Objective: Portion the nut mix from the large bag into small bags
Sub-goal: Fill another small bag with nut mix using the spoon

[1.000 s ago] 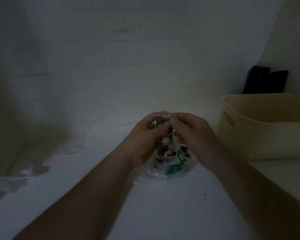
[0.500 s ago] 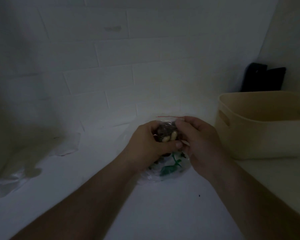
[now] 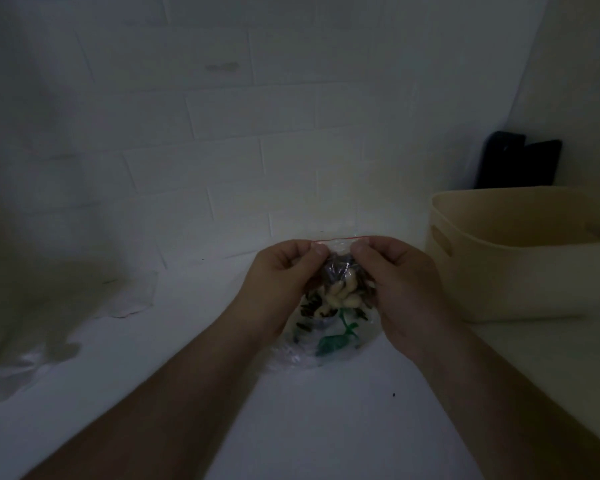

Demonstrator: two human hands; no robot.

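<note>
A small clear plastic zip bag with a thin red sealing strip is held up in the middle of the scene, just above a larger clear plastic bag with a green print that lies on the white table. The left hand pinches the strip's left end between thumb and curled fingers; the right hand pinches the right end the same way, so the strip is stretched straight between them. Pale nuts and dark seeds fill the small bag's belly below the hands.

The film looks thin, soft and slick, so the bag should sag and shift its load when tilted; the light contents probably slide to one side easily. The stiffest part, and the best place to hold, seems to be the red strip at the mouth, pinched near both ends as now. Whether the strip is already pressed closed cannot be told in this dim light.

To the right stands a cream plastic bin with handle slots, and crumpled clear plastic lies far left near the wall.
</note>
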